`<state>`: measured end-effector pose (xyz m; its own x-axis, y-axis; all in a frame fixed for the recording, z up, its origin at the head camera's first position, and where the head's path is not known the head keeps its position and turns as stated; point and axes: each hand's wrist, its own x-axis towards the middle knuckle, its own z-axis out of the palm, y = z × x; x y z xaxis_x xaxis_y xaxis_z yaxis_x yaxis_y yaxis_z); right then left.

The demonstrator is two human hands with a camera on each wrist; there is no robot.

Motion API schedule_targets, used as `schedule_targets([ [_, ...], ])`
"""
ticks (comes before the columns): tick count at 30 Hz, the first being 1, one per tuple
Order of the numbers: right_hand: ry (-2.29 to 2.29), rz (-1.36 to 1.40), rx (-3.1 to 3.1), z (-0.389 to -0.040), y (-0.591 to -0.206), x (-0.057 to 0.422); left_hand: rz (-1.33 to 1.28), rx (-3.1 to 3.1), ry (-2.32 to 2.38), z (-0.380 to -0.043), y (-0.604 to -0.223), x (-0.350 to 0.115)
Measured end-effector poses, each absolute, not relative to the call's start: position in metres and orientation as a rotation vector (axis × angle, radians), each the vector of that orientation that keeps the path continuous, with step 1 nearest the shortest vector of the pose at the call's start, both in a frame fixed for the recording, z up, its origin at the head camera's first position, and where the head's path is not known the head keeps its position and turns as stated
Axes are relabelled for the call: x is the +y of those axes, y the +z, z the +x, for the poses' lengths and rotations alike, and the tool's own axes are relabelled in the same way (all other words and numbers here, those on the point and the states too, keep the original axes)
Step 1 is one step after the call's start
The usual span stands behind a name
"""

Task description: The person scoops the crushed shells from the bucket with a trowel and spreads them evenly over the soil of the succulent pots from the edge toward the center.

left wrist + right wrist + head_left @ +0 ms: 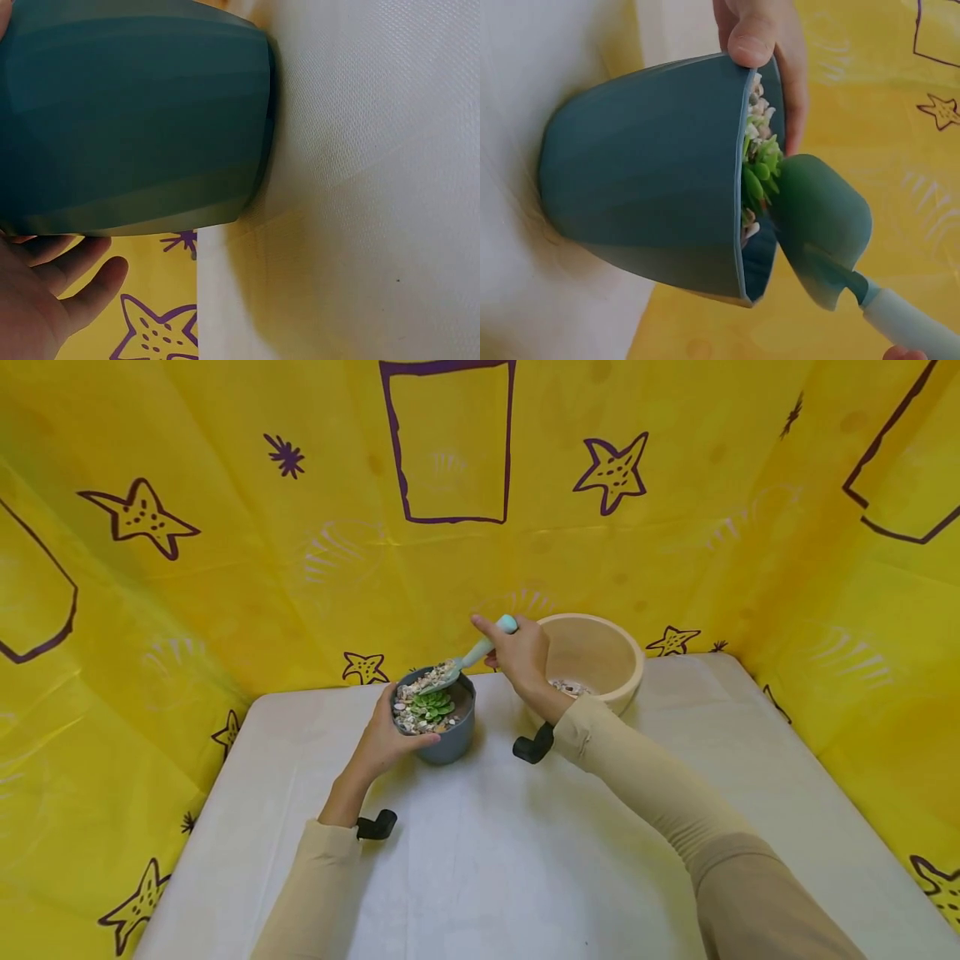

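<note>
A blue-grey plant pot stands on the table, with a green succulent and pale pebbles inside. My left hand grips the pot at its left side, thumb at the near rim and fingers round the far side. My right hand holds a small light-green trowel by its handle. Loaded with pebbles, the trowel's blade hangs over the pot's mouth, close above the succulent. In the left wrist view the pot's faceted wall fills the upper left.
Behind my right wrist stands a wide cream tub with some pebbles at its bottom. A white cloth covers the table. Yellow sheeting with starfish drawings hangs along the back and sides.
</note>
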<state>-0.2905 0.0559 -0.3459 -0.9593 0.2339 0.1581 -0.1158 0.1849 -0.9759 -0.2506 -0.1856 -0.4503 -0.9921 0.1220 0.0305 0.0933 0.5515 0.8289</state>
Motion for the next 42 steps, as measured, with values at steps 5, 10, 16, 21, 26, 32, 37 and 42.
schedule_targets([
  [5,1.843,-0.110,-2.200,-0.290,-0.346,0.056,0.186,2.737,1.452,-0.251,-0.450,-0.186],
  [10,1.825,-0.111,-2.195,-0.291,-0.347,0.055,0.177,2.756,1.436,-0.249,-0.449,-0.185],
  [16,1.875,-0.137,-2.190,-0.290,-0.351,0.052,0.120,2.820,1.429,-0.242,-0.450,-0.179],
  [21,1.867,-0.114,-2.192,-0.290,-0.350,0.052,0.088,2.805,1.379,-0.238,-0.446,-0.181],
  [26,1.883,-0.121,-2.189,-0.291,-0.347,0.057,0.189,2.730,1.353,-0.246,-0.441,-0.191],
  [32,1.903,-0.139,-2.172,-0.292,-0.344,0.060,0.251,2.671,1.322,-0.256,-0.439,-0.197],
  [37,1.925,-0.140,-2.186,-0.292,-0.346,0.059,0.259,2.677,1.354,-0.255,-0.441,-0.197],
  [42,1.908,-0.155,-2.190,-0.294,-0.346,0.060,0.298,2.697,1.354,-0.255,-0.439,-0.195],
])
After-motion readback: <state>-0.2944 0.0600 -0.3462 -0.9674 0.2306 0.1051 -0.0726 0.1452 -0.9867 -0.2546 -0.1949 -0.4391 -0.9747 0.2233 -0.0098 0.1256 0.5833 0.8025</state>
